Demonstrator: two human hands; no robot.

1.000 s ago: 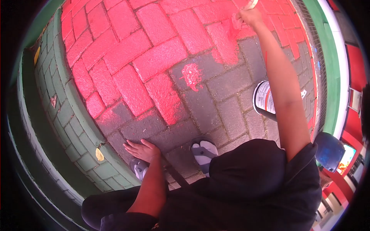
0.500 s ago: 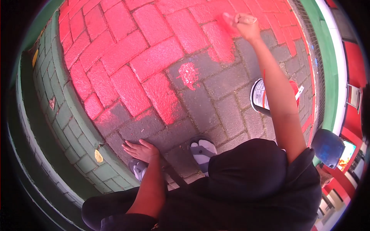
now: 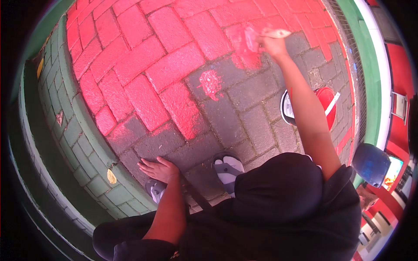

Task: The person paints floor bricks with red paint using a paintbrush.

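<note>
My right hand [image 3: 271, 45] grips a paintbrush [image 3: 279, 33]; its light handle end sticks out past my fist. The brush's bristle end is blurred by motion over wet red paint [image 3: 246, 58] on the paving bricks. Beneath my right forearm stands a paint bucket [image 3: 287, 108], partly hidden, with red paint inside and a white strip across its rim. My left hand [image 3: 160, 168] hangs open near my left foot, fingers spread, holding nothing. Between the two hands a rough red patch [image 3: 210, 84] marks a grey brick [image 3: 224, 124].
Red-painted bricks [image 3: 143, 95] spread across the far side and left. A green brick kerb [image 3: 82, 135] with a yellow leaf [image 3: 111, 176] curves along the left. My sandalled foot [image 3: 228, 169] is on grey paving. A blue chair-like object [image 3: 371, 166] stands at right.
My right hand has moved slightly left and downward with the brush over the bricks. More of the bucket's red opening shows now. My left hand has stayed where it was.
</note>
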